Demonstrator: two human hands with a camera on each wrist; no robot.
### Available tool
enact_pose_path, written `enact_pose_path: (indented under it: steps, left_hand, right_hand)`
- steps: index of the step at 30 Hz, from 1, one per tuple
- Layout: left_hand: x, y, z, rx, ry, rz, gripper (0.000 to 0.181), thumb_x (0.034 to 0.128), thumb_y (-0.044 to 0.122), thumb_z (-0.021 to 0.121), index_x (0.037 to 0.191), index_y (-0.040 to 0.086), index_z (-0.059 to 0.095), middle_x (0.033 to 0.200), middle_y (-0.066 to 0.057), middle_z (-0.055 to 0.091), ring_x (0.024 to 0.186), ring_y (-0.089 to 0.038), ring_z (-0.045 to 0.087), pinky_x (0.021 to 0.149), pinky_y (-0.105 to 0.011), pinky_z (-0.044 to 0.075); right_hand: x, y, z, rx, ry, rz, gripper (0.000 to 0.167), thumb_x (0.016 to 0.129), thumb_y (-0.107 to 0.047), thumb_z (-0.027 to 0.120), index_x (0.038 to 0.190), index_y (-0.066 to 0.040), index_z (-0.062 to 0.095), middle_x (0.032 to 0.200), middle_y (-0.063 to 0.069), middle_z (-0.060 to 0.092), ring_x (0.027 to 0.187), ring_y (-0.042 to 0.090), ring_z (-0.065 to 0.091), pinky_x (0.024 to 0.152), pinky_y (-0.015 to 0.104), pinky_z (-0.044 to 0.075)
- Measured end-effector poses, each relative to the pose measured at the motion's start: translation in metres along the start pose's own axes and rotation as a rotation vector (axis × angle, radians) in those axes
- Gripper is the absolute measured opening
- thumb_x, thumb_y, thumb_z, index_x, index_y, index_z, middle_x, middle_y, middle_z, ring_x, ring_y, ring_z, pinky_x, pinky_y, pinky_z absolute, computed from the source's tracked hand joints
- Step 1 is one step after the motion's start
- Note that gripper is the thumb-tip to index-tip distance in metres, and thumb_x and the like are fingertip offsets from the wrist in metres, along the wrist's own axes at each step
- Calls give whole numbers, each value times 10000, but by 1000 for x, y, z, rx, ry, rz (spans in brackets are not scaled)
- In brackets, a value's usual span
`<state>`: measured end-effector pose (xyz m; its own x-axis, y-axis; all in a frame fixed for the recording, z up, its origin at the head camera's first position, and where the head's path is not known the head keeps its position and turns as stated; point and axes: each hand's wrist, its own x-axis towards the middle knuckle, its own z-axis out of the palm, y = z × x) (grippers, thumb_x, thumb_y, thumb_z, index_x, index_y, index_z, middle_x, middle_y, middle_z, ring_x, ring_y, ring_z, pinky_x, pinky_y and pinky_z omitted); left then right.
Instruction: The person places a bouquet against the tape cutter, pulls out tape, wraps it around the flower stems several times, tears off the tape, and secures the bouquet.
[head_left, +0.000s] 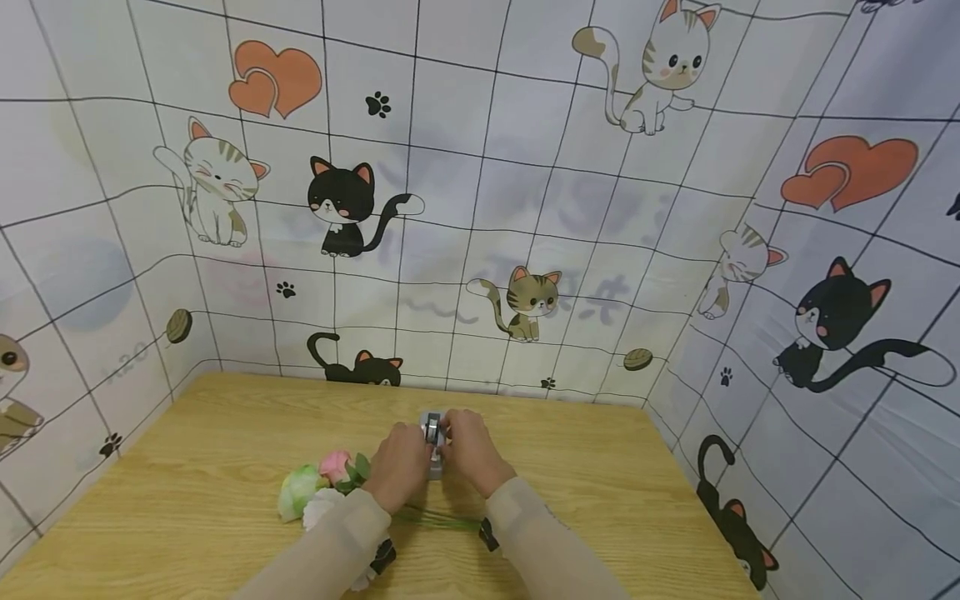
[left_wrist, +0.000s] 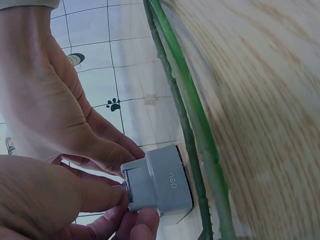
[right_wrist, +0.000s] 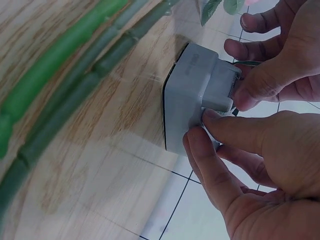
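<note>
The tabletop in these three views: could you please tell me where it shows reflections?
Left wrist: the tabletop faintly mirrors the backdrop, paw print included; right wrist: grid lines reflect in the tabletop's shine; head: no clear reflection stands out.

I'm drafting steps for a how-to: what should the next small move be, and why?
Perhaps have the left hand pick at the toothed edge of the dispenser for a tape end while the right hand steadies it. The left thumb lies at that edge, the right fingers touch the dispenser, a roll sits inside, and no pulled-out strip plainly shows.
</note>
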<state>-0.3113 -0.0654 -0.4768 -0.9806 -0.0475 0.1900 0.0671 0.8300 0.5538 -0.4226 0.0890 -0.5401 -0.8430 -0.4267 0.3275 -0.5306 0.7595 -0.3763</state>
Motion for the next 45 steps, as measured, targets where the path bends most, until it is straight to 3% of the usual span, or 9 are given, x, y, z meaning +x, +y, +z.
enact_pose_path:
  steps: [3, 9, 15, 18, 22, 26, 33, 40, 45]
  left_hand:
    - [-2, 2, -1, -13, -4, -19, 208, 1091, 116, 790, 988, -63, 764, 919, -164, 645, 718, -255, 641, 592, -436, 550]
    - [-4, 4, -3, -54, -15, -57, 226, 1099, 128, 763, 950, -42, 755, 940, -171, 632, 718, -264, 618, 586, -421, 516]
    - [18, -31, 31, -105, 13, 31, 287, 1073, 156, 728, 806, 57, 694, 803, -94, 662, 667, -216, 597, 563, -409, 505]
    - [31, -54, 50, -158, -25, 38, 292, 1063, 165, 722, 782, 113, 662, 725, -23, 661, 629, -169, 592, 527, -362, 489]
    - [36, -68, 60, -203, -78, 32, 344, 1049, 134, 725, 715, 145, 641, 665, 11, 629, 590, -154, 578, 493, -324, 462]
    - [26, -64, 51, -215, -71, 54, 429, 1007, 81, 701, 606, 176, 583, 579, 52, 546, 533, -129, 514, 460, -294, 400]
    - [-25, -12, -16, -374, -155, 28, 488, 1005, 15, 684, 567, 166, 529, 521, 103, 454, 489, -63, 382, 464, -195, 250]
    - [-45, -2, -32, -345, -198, -8, 459, 1079, 40, 701, 624, 82, 657, 561, 75, 531, 512, -59, 393, 489, -190, 273]
    - [-54, -6, -34, -370, -234, 10, 403, 1074, 25, 713, 671, 38, 707, 568, 58, 556, 522, -67, 398, 495, -197, 291]
  right_hand:
    - [-17, -45, -40, 22, -4, 32, 249, 903, 70, 931, 1119, 47, 809, 962, 136, 802, 857, 197, 714, 711, 384, 621]
    - [-23, -68, -56, 56, -33, 95, 251, 910, 118, 920, 1124, 97, 790, 1022, 220, 816, 884, 230, 735, 767, 356, 643]
    - [-5, -11, -7, 37, 19, 22, 271, 897, -1, 973, 1121, -5, 820, 961, 76, 812, 852, 147, 709, 729, 382, 634]
    - [10, 26, 30, -1, 29, 13, 307, 882, -72, 1006, 1134, -63, 831, 954, 14, 809, 851, 108, 709, 708, 349, 621]
    - [21, 43, 49, -21, 11, 37, 373, 822, -53, 1031, 1137, -57, 831, 953, 16, 816, 835, 89, 709, 701, 282, 613]
    - [12, 24, 31, 1, 17, 54, 371, 826, -21, 1008, 1148, -26, 824, 951, 40, 814, 838, 92, 699, 735, 290, 623]
    - [-19, -57, -50, 95, -28, 98, 305, 891, 96, 934, 1162, 91, 795, 1029, 206, 816, 904, 268, 764, 774, 417, 676]
    - [-10, -22, -13, 51, 17, 39, 304, 878, 58, 946, 1140, 49, 791, 967, 120, 779, 835, 174, 686, 708, 351, 621]
    - [-18, -49, -38, 92, -27, 104, 280, 877, 122, 927, 1103, 90, 765, 961, 166, 765, 822, 209, 675, 680, 374, 605]
